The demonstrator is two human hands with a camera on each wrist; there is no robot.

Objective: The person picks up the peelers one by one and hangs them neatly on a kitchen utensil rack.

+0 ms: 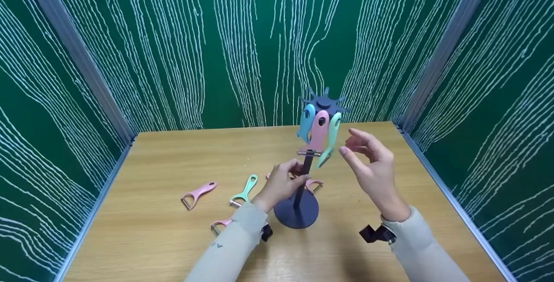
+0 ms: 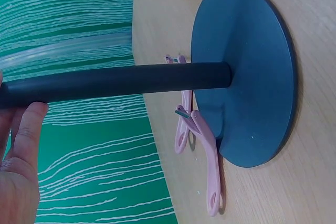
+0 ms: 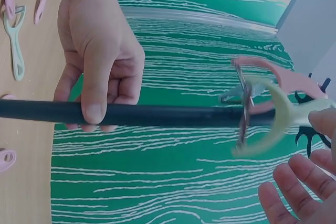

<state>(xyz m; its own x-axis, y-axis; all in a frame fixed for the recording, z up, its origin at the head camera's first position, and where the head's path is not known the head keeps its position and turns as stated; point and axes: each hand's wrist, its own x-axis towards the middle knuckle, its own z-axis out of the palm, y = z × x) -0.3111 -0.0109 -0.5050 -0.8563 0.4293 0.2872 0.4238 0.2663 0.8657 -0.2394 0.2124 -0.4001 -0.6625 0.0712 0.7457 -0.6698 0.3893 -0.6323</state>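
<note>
A dark stand with a round base (image 1: pixel 296 212), an upright pole (image 2: pixel 126 80) and a spiked top ring (image 1: pixel 324 102) stands on the table. My left hand (image 1: pixel 281 184) grips the pole around its middle, thumb across it. From the ring hang a blue peeler (image 1: pixel 306 121), a pink peeler (image 1: pixel 319 130) and a light green peeler (image 1: pixel 332 137). Just right of the green peeler is my right hand (image 1: pixel 372 169), thumb and fingers spread apart with nothing between them. In the right wrist view, the green peeler (image 3: pixel 283 119) is blurred and its handle end overlaps my thumb.
On the wooden table (image 1: pixel 151 238) lie a pink peeler (image 1: pixel 200 193) at the left and a green peeler (image 1: pixel 246 189) nearer the stand. Another pink peeler (image 1: pixel 220 223) is partly under my left sleeve. Pink peelers (image 2: pixel 210 166) lie beside the base. Green patterned walls surround the table.
</note>
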